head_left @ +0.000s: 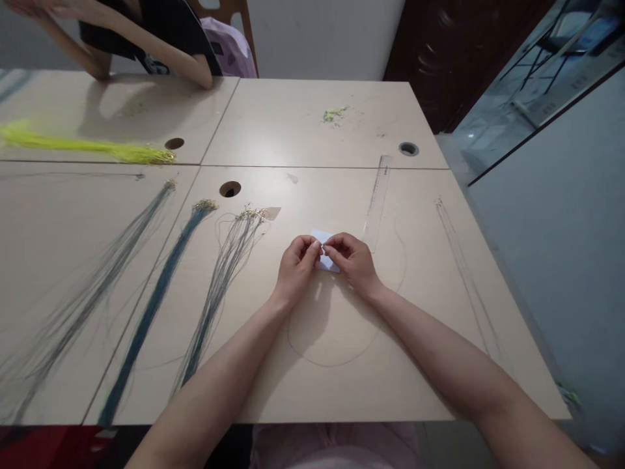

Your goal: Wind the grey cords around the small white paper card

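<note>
Above a small white paper point(328, 262), my left hand point(299, 264) and my right hand point(352, 260) meet, both closed in a pinch. A tiny shiny piece, too small to name, shows between the fingertips. A thin cord point(325, 366) lies in a wide loop beneath my forearms, and its left side runs up toward my left hand. Exactly where the cord enters the fingers is hidden. A clear ruler point(377, 202) lies just beyond my right hand.
Bundles of cords with gold-coloured ends lie left: grey point(117, 254), blue point(161, 286), grey-blue point(219, 286) and yellow point(88, 144). A few strands point(461, 260) lie right. Green scraps point(334, 115) and cable holes point(230, 189) mark the table. A person's arm point(161, 49) rests at the far left.
</note>
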`<act>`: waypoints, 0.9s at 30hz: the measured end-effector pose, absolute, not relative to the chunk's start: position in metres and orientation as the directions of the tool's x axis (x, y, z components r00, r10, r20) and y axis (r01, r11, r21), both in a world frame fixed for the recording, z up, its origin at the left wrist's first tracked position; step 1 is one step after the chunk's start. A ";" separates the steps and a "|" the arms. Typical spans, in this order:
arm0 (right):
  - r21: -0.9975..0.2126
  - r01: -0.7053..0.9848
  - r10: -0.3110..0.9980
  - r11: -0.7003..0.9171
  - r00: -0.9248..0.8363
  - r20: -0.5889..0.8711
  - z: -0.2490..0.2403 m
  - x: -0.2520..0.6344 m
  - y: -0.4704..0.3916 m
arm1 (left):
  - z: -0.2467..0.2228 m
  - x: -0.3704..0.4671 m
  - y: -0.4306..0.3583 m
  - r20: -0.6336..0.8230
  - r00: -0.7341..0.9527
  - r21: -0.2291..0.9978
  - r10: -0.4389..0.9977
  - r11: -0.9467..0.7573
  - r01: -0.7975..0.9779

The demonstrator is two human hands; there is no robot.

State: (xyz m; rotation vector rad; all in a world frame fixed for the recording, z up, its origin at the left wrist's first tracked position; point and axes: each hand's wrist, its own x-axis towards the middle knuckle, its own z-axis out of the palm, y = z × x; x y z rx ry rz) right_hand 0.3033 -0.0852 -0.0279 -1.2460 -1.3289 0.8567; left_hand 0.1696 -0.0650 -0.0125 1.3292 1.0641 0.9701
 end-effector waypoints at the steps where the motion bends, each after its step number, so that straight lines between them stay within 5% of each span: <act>1: -0.961 0.202 0.969 0.191 0.121 0.218 -0.028 0.303 -0.085 | -0.013 0.170 -0.065 -0.031 0.257 0.999 0.966 0.019 0.047; 27: -0.971 0.168 0.972 0.171 0.131 0.194 -0.031 0.304 -0.084 | -0.015 0.165 -0.066 0.297 0.223 0.845 0.928 -0.364 0.391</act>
